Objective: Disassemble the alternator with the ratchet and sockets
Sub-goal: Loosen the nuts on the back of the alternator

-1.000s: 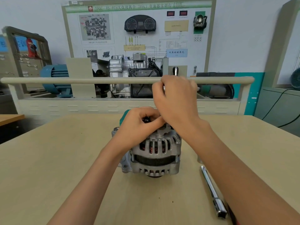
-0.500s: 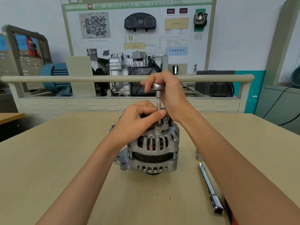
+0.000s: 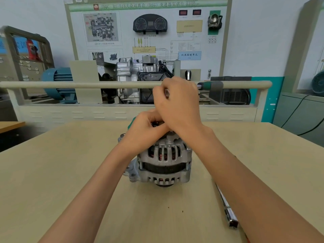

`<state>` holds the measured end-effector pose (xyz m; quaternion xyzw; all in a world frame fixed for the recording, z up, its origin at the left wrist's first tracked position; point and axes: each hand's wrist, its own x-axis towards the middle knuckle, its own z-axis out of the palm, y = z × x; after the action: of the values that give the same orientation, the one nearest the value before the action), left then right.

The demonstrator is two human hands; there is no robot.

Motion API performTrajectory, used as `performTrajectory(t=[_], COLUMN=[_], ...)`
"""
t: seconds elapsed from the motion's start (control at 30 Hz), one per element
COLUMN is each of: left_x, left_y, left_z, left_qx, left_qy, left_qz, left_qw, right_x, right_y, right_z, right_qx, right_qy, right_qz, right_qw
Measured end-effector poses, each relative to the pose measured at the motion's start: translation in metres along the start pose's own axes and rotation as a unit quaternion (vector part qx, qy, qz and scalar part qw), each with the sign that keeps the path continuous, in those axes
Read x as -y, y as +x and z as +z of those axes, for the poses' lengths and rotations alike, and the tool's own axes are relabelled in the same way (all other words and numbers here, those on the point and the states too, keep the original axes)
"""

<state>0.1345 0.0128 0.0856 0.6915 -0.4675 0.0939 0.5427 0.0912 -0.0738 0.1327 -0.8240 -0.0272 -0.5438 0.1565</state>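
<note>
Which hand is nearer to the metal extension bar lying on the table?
Right. The right hand grips the ratchet above the alternator, on the extension bar's side; the left hand holds the alternator's top, farther away.

Both forearms reach up from the frame's lower corners to its centre. The left hand (image 3: 146,130) is curled; the right hand (image 3: 180,104) is fisted above it, knuckles leftward.

A pale wooden table (image 3: 52,172) fills the near view. Beyond it, a beige rail (image 3: 70,84) fronts a silver gearbox (image 3: 133,71), a blue motor (image 3: 57,81) far left, and a wall chart (image 3: 149,28).
</note>
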Motion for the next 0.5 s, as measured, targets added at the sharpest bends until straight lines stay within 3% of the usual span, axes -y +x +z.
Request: performTrajectory(t=[0.07, 0.17, 0.23, 0.3, 0.4, 0.47, 0.5], left_x=[-0.002, -0.001, -0.001, -0.002, -0.003, -0.001, -0.001], left_y=[0.001, 0.003, 0.003, 0.002, 0.001, 0.002, 0.002], left_z=[0.001, 0.001, 0.000, -0.002, -0.001, 0.001, 0.001], left_qx=[0.016, 0.030, 0.032, 0.037, 0.021, 0.011, 0.013], left_qy=[0.008, 0.027, 0.023, 0.018, 0.029, 0.046, 0.050], left_qz=[0.000, 0.007, 0.007, 0.004, 0.017, 0.021, 0.027], left_qw=[1.000, 0.999, 0.999, 0.999, 0.999, 0.999, 0.998], right_x=[-0.004, -0.012, -0.016, -0.015, -0.011, -0.009, -0.008], right_y=[0.001, 0.008, 0.013, 0.015, 0.012, 0.006, 0.003], right_z=[0.000, -0.002, 0.000, -0.001, 0.000, 0.000, 0.001], right_qx=[0.002, 0.059, 0.095, 0.108, 0.081, 0.028, -0.004], right_qy=[0.174, 0.422, 0.500, 0.521, 0.504, 0.408, 0.307], right_qz=[0.041, 0.159, 0.192, 0.192, 0.196, 0.164, 0.128], right_qw=[0.984, 0.891, 0.839, 0.824, 0.838, 0.898, 0.943])
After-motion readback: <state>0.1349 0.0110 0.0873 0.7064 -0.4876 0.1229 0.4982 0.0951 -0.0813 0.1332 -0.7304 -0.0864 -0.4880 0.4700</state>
